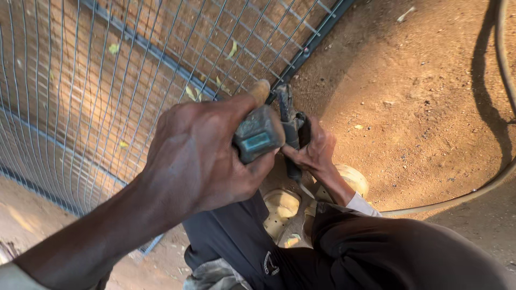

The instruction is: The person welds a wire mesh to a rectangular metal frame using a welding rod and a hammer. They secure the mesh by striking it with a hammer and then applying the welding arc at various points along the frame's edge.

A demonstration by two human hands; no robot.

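Note:
My left hand point(199, 156) is closed round a dusty grey-green tool body point(259, 135) with a teal patch on its end. A tan stub point(262, 90) shows above that hand. Just to the right, my right hand point(314, 153) grips a dark, narrow part of the tool point(290, 126), which points up at the dark metal frame point(309, 45) of a wire mesh panel point(80, 86). Both hands are close together, above my knees in dark trousers point(365, 252). The tool's working end is hidden behind my fingers.
My feet in pale clogs point(280, 209) stand on reddish dirt point(419, 107). A thick hose point(462, 196) curves over the ground at right. A few yellow-green leaves point(232, 49) lie behind the mesh, and brick paving shows through it.

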